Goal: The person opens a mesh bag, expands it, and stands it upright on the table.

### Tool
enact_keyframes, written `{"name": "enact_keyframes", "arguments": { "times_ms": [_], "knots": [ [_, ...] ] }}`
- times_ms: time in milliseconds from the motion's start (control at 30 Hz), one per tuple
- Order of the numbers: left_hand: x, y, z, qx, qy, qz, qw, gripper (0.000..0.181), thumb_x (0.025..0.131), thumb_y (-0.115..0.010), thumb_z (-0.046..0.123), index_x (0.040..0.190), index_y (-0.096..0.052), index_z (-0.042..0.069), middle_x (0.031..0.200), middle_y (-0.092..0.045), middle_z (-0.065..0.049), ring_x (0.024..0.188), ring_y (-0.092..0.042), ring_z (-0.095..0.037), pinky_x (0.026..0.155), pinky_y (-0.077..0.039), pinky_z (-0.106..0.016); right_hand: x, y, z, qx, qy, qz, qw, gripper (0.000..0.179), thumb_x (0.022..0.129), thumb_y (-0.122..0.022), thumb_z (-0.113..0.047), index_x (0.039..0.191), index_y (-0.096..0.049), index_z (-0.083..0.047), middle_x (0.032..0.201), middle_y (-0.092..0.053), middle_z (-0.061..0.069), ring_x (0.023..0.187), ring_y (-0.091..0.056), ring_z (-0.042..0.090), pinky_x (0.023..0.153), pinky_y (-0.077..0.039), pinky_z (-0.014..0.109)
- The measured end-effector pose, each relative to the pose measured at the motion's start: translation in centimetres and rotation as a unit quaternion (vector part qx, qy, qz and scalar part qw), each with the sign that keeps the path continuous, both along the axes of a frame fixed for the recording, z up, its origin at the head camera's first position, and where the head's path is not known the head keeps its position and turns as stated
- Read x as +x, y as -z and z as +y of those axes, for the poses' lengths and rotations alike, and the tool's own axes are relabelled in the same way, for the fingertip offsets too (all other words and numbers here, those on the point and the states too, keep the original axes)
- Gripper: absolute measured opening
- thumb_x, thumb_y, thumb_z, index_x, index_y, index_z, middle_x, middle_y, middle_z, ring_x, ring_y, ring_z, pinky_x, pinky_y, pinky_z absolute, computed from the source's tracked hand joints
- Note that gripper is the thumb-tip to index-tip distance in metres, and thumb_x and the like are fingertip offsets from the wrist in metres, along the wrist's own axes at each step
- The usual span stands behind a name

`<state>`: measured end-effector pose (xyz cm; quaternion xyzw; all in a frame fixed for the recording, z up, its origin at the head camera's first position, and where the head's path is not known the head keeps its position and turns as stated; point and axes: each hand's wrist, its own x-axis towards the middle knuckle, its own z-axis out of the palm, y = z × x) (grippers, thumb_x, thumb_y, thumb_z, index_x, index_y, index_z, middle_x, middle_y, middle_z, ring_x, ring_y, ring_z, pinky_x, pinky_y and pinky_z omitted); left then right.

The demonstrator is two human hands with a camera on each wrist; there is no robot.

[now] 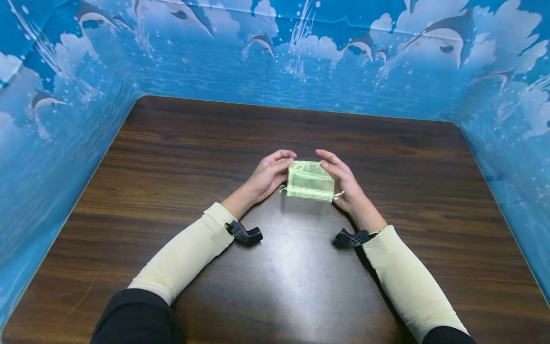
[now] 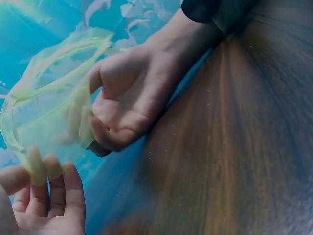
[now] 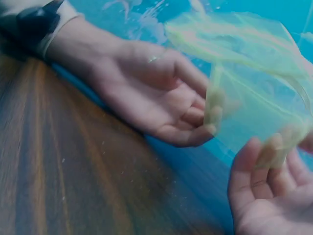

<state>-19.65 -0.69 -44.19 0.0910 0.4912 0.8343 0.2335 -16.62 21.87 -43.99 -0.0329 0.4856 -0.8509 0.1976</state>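
Note:
A small sheer light-green drawstring pouch [image 1: 310, 180] is held up flat over the table between both hands. My left hand [image 1: 267, 176] pinches its left edge between thumb and fingers, while my right hand [image 1: 345, 184] pinches the right edge. Short drawstring ends [image 1: 339, 195] stick out at the pouch's near corners. Through the thin mesh of the pouch [image 2: 46, 115] in the left wrist view, fingertips behind it show. The right wrist view has the pouch [image 3: 244, 93] spread between the two hands, its fabric see-through.
Dark brown wood-grain table [image 1: 180, 143] lies under the hands. A blue curtain [image 1: 275, 57] printed with dolphins surrounds its back and sides. Black wrist-worn devices [image 1: 246, 234] sit at the cuffs of pale sleeves [image 1: 185, 258].

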Motion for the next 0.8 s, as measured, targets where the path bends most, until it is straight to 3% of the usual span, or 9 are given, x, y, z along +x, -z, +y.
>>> {"name": "enact_keyframes", "arguments": {
  "times_ms": [100,200,300,400,467,533,633,700,800],
  "knots": [
    [-0.2,0.2,-0.2,-0.047,0.009,0.028,0.9985,0.033,0.109,-0.046,0.003,0.14,-0.044,-0.011,0.115,-0.062,-0.003,0.101,-0.064,-0.013,0.085,-0.058,-0.027,-0.2,-0.1,0.3,-0.09,0.01,-0.066,0.9938,0.036,0.11,-0.048,-0.017,0.145,-0.041,-0.011,0.112,-0.063,0.003,0.094,-0.071,0.015,0.077,-0.061,0.028],
    [-0.2,0.4,-0.3,-0.124,0.001,0.129,0.9839,0.035,0.107,-0.052,0.0,0.141,-0.05,-0.006,0.13,-0.058,-0.008,0.108,-0.064,-0.014,0.088,-0.059,-0.028,-0.3,-0.1,0.6,-0.176,0.022,-0.124,0.9764,0.025,0.112,-0.045,-0.014,0.136,-0.048,-0.008,0.114,-0.061,0.008,0.092,-0.07,0.017,0.078,-0.06,0.027],
    [-0.2,0.5,-0.4,-0.209,-0.023,0.268,0.9402,0.041,0.101,-0.065,0.001,0.141,-0.055,-0.001,0.143,-0.052,-0.014,0.12,-0.06,-0.018,0.095,-0.057,-0.031,-0.4,-0.1,0.7,-0.208,0.032,-0.161,0.9643,0.02,0.112,-0.043,-0.013,0.127,-0.055,-0.007,0.115,-0.06,0.011,0.088,-0.068,0.017,0.077,-0.059,0.026],
    [0.0,0.6,-0.6,-0.233,-0.068,0.356,0.9024,0.039,0.097,-0.071,0.003,0.135,-0.061,-0.001,0.145,-0.051,-0.02,0.129,-0.055,-0.024,0.102,-0.053,-0.034,-0.3,0.0,0.3,-0.165,0.033,-0.157,0.9731,0.018,0.113,-0.042,-0.013,0.124,-0.055,-0.008,0.113,-0.06,0.009,0.088,-0.067,0.015,0.076,-0.059,0.024],
    [0.0,0.5,-0.6,-0.241,-0.109,0.374,0.8891,0.029,0.097,-0.071,0.004,0.125,-0.066,-0.002,0.136,-0.058,-0.021,0.126,-0.057,-0.026,0.103,-0.051,-0.033,-0.2,0.1,0.0,-0.122,0.026,-0.13,0.9836,0.018,0.113,-0.04,-0.011,0.125,-0.054,-0.01,0.117,-0.06,0.008,0.096,-0.067,0.015,0.081,-0.059,0.025],
    [0.0,0.4,-0.7,-0.253,-0.156,0.365,0.8822,0.014,0.1,-0.068,0.008,0.111,-0.068,-0.001,0.114,-0.065,-0.016,0.106,-0.062,-0.023,0.091,-0.051,-0.028,-0.1,0.1,-0.5,-0.074,0.029,-0.089,0.9928,0.019,0.113,-0.039,-0.01,0.125,-0.053,-0.011,0.12,-0.06,0.007,0.103,-0.067,0.016,0.087,-0.059,0.027],
    [-0.1,0.3,-0.9,-0.282,-0.21,0.334,0.8746,0.019,0.105,-0.064,0.018,0.093,-0.065,0.002,0.087,-0.058,-0.007,0.077,-0.054,-0.017,0.073,-0.043,-0.024,0.0,0.3,-1.3,0.0,0.061,-0.007,0.9981,0.019,0.112,-0.041,-0.006,0.123,-0.054,-0.01,0.125,-0.059,0.005,0.111,-0.065,0.016,0.096,-0.057,0.03],
    [-0.2,0.4,-1.0,-0.291,-0.228,0.318,0.8731,0.028,0.107,-0.061,0.023,0.086,-0.06,0.004,0.077,-0.049,-0.004,0.066,-0.043,-0.016,0.071,-0.04,-0.023,0.0,0.6,-1.9,0.073,0.1,0.063,0.9903,0.018,0.11,-0.043,-0.002,0.124,-0.054,-0.006,0.122,-0.058,0.004,0.112,-0.063,0.015,0.098,-0.056,0.028],
    [-0.4,0.5,-1.1,-0.306,-0.221,0.321,0.8686,0.027,0.107,-0.06,0.022,0.087,-0.062,0.003,0.08,-0.05,-0.005,0.067,-0.044,-0.017,0.073,-0.041,-0.025,-0.1,0.9,-2.2,0.188,0.15,0.144,0.96,0.025,0.105,-0.048,0.003,0.13,-0.052,0.003,0.122,-0.059,0.004,0.113,-0.06,0.013,0.098,-0.053,0.024]
  ]
}}
